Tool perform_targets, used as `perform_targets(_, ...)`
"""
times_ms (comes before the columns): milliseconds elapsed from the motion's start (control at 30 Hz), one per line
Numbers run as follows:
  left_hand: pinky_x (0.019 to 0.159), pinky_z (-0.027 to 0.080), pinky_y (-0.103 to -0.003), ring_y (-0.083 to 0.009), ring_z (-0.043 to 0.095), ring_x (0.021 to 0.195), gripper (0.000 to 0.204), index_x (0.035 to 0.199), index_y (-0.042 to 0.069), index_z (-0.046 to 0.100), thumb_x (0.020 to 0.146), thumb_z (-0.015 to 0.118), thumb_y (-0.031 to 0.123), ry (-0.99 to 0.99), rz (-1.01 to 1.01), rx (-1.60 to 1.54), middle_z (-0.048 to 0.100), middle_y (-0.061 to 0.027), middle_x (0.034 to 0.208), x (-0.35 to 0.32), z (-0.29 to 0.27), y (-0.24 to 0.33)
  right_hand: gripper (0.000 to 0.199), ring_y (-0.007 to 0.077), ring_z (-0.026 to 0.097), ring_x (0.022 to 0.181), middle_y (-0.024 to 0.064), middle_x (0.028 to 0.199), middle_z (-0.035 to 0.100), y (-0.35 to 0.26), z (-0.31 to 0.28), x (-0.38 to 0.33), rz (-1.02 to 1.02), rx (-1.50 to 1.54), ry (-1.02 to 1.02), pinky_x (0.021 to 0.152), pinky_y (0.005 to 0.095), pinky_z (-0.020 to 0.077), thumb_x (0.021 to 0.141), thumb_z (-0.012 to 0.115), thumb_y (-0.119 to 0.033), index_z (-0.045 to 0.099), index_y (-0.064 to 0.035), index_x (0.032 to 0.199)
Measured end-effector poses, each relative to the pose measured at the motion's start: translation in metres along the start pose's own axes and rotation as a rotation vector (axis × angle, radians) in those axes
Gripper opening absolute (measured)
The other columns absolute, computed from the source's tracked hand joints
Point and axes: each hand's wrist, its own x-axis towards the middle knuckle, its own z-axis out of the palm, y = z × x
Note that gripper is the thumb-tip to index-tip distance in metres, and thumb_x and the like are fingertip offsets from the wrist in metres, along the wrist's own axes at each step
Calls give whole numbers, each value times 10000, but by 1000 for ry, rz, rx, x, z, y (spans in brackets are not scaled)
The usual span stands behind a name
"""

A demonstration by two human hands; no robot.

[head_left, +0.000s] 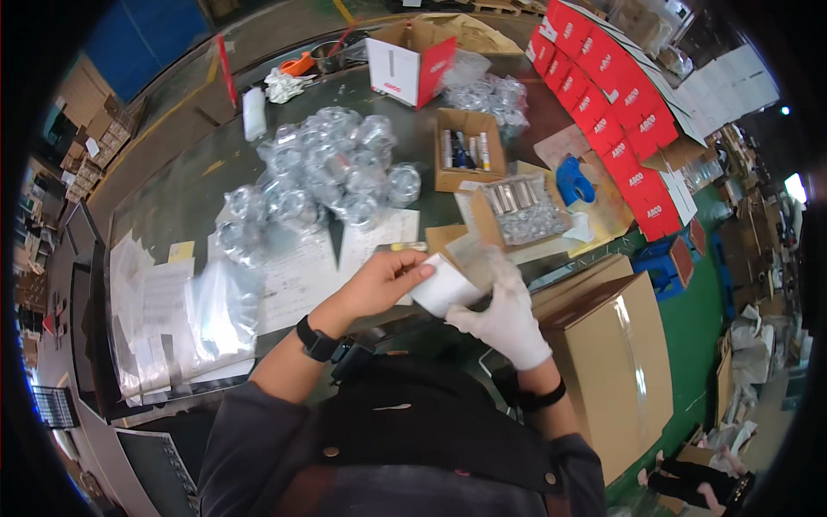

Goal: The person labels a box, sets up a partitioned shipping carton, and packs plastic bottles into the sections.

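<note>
apron (413,431); left hand (379,283), right hand (506,320) (gloved) hold white box (443,286)

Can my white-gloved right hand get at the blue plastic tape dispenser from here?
Probably yes: nothing visible covers the blue plastic tape dispenser, forward and right of the white-gloved right hand. That hand holds the small white cardboard box, though, so it would likely need to let go first.

We count our one bare hand (381,282), our one gloved hand (506,320), one small white carton (443,289), one blue tape dispenser (572,180).
</note>
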Motion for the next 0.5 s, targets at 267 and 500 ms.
perform_targets(267,868,464,-334,-225,585,1009,467,1288,69,536,911,652,319,317,28,191,577,-111,1095,-168,-114,-86,200,75,600,723,24,770,662,-53,89,-46,778,671,-520,645,272,497,872,660,-186,671,13,887)
perform_targets(500,715,505,-352,-234,594,824,168,953,94,671,810,683,180,228,162,981,581,-38,876,-242,-144,-191,218,70,562,730,-15,870,632,-82,162,-112,1127,790,-1016,671,227,480,937,615,-223,663,-19,996)
